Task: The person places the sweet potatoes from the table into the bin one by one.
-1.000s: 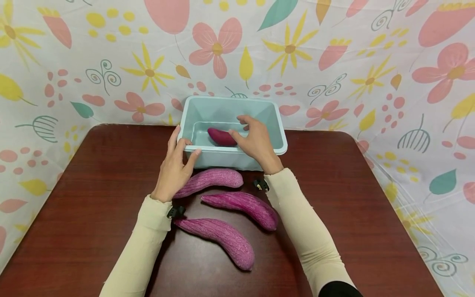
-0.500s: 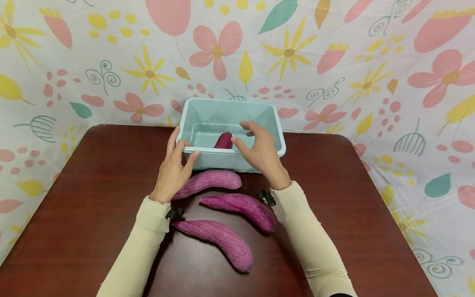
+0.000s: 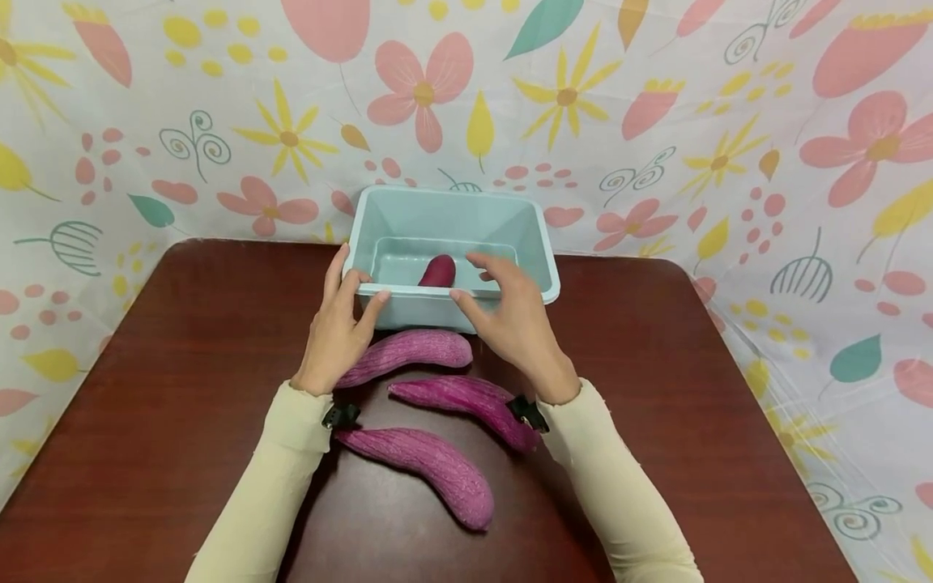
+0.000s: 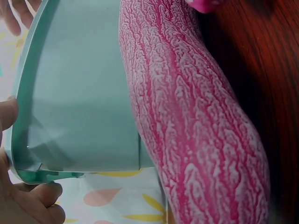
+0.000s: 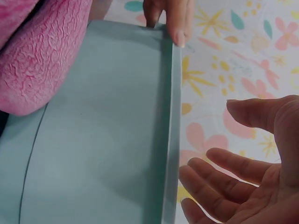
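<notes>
Upper centre of the frame: one pale blue-green bin [image 3: 423,313], open-topped. At its left corner: one left hand [image 3: 337,336], thumb and fingers gripping the rim. At the near rim, right of centre: one right hand [image 3: 513,320], thumb and fingers spread apart, holding nothing. Inside the bin, up and left of the right thumb's tip, nearer that hand: one dark purple vegetable [image 3: 439,271], long axis apparently slanting upper right to lower left; rounded upper end, lower end hidden.
</notes>
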A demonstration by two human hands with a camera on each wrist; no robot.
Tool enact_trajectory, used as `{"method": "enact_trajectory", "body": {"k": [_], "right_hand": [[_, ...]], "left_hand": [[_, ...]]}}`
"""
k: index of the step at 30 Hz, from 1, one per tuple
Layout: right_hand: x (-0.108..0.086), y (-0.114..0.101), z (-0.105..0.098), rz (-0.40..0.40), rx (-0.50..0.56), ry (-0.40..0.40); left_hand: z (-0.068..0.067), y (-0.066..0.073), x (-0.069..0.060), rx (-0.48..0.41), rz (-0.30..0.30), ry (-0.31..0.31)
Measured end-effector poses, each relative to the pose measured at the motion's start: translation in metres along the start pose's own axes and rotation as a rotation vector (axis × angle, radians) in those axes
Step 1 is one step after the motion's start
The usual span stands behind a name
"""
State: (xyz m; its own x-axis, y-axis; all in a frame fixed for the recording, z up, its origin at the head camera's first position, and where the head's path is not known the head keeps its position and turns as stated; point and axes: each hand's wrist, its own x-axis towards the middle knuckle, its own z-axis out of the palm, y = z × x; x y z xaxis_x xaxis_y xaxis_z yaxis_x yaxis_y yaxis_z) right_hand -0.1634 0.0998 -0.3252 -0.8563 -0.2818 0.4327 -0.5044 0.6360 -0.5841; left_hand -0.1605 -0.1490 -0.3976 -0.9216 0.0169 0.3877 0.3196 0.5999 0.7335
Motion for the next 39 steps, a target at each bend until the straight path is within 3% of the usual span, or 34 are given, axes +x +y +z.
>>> {"method": "enact_trajectory", "body": {"k": [14, 28, 39], "right_hand": [[-0.03, -0.002, 0.004, -0.027, -0.001, 0.02], [-0.062, 0.011, 0.008, 0.026, -0.031, -0.045], [-0.075, 0.019, 0.011, 0.054, -0.036, -0.051]], "left_hand": [[-0.002, 0.001, 0.0, -0.015, 0.007, -0.005], [-0.001, 0.001, 0.003, -0.01, 0.004, -0.014], [-0.001, 0.002, 0.0, 0.006, 0.007, -0.011]]}}
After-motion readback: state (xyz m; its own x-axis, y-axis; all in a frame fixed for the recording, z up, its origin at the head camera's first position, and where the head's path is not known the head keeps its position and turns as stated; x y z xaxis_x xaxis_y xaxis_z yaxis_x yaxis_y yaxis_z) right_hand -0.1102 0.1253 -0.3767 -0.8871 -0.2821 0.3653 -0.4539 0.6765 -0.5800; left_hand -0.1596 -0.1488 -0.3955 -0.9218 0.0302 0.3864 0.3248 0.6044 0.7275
